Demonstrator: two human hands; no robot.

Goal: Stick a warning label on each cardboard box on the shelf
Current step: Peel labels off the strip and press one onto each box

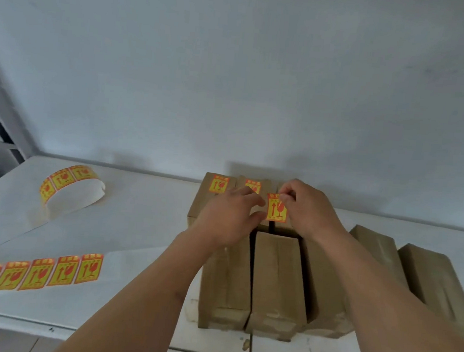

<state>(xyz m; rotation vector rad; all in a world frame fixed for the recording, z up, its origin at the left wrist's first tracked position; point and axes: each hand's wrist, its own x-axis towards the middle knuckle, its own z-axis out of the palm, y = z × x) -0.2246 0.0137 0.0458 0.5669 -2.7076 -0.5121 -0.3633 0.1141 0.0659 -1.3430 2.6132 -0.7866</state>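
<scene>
I'm mid-stick on what looks like label no. 3; right hand [310, 208] pinches the top edge of a loose warning label [277, 208] w/ thumb + forefinger, other fingers curled in; left hand [228, 217] steadies the label's left edge, fingertips narrow and touching it, palm down over the boxes; label hangs upright between the two hands, over the back row of cardboard boxes, can't tell if it's touching cardboard yet; done so far, as I read it: two back boxes carry labels, one [219, 184] just beyond + left of the left hand, a second [253, 185] partly hidden behind the left-hand fingers; the box the current label goes on is mostly covered by the hands, so its state is unclear; left to do: front row just below the wrists shows bare tops, e.g. the middle box [278, 278], plus the ones under each forearm; two more boxes [437, 281] lie flat, well out to the right of the right arm, no labels seen on them; supply is fine: label strip [48, 270] lies far left of the left forearm, the roll [70, 187] farther back on the shelf [143, 213]; my est.: under halfway, prob. five or so boxes still bare.
</scene>
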